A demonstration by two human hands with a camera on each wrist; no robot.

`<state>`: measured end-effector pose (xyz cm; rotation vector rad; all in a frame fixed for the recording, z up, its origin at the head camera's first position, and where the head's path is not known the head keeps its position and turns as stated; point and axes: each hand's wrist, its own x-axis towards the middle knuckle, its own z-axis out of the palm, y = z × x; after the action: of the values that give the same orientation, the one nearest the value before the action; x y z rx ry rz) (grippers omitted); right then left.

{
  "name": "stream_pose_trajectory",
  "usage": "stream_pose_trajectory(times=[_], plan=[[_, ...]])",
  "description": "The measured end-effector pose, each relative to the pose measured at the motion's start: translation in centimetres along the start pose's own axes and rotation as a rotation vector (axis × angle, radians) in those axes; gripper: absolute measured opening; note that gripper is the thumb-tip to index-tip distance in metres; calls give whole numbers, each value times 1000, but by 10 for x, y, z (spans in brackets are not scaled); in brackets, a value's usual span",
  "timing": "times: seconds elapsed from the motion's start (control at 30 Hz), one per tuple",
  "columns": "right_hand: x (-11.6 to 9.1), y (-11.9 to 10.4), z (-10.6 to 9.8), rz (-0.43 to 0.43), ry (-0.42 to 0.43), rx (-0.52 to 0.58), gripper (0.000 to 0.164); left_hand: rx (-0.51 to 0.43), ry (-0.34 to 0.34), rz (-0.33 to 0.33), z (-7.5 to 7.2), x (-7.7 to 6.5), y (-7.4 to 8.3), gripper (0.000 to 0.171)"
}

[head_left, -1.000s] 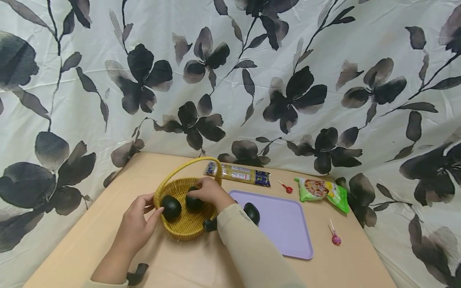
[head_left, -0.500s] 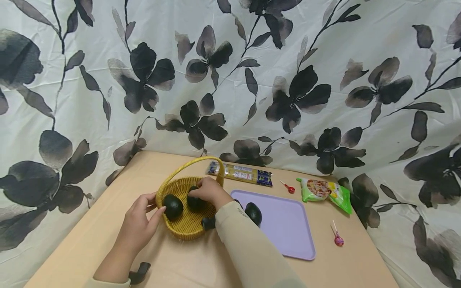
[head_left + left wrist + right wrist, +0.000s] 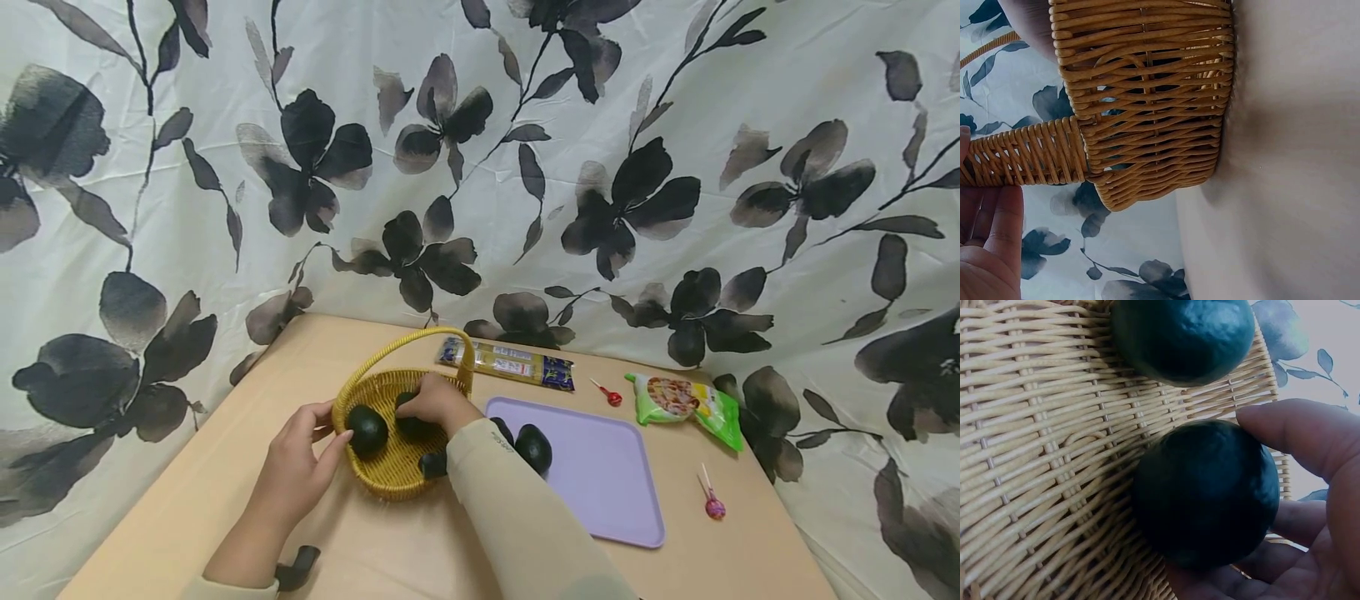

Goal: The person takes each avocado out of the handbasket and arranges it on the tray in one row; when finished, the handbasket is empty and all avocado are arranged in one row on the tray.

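A yellow wicker basket [image 3: 387, 475] with an arched handle [image 3: 382, 354] stands on the table. My left hand [image 3: 296, 467] grips the lower left end of the handle between thumb and fingers, near the rim. Inside the basket, my right hand [image 3: 444, 404] holds a dark green avocado [image 3: 1207, 494], its thumb on one side and fingers curled beneath. A second avocado [image 3: 367, 432] lies in the basket to the left, by the wall near my left thumb. To the right, another avocado [image 3: 534, 450] sits on a lilac tray [image 3: 611, 475]; one more [image 3: 502, 430] is partly hidden by my right sleeve.
Behind the basket lies a long clear-and-blue packet [image 3: 510, 364]. A red lollipop [image 3: 613, 398], a green snack bag [image 3: 686, 404] and a pink lollipop [image 3: 715, 507] lie on the right of the table [image 3: 375, 550]. A floral cloth [image 3: 525, 208] hangs behind.
The whole scene has shifted slightly to the right in the head view. Both hands keep their places, left on the handle and right on the avocado in the basket.
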<state>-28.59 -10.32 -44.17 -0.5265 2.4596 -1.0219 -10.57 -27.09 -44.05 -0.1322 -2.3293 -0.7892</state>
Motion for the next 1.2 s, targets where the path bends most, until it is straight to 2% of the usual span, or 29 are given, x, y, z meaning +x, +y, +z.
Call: stream_pose_trajectory(times=[0.33, 0.77, 0.9, 1.1, 1.2], plan=[[0, 2, -2, 18, -11, 4, 28, -4, -10, -5, 2, 0, 2, 48], [-5, -2, -4, 31, 33, -20, 32, 14, -6, -2, 1, 1, 2, 47], [-6, -5, -7, 24, 52, 0, 38, 16, -4, 0, 0, 1, 1, 47], [-7, -6, -10, 20, 33, 28, 51, 9, -4, -1, 0, 0, 0, 47], [-9, -6, -11, -10, 34, 43, 51, 8, -4, -2, -1, -1, 0, 47]])
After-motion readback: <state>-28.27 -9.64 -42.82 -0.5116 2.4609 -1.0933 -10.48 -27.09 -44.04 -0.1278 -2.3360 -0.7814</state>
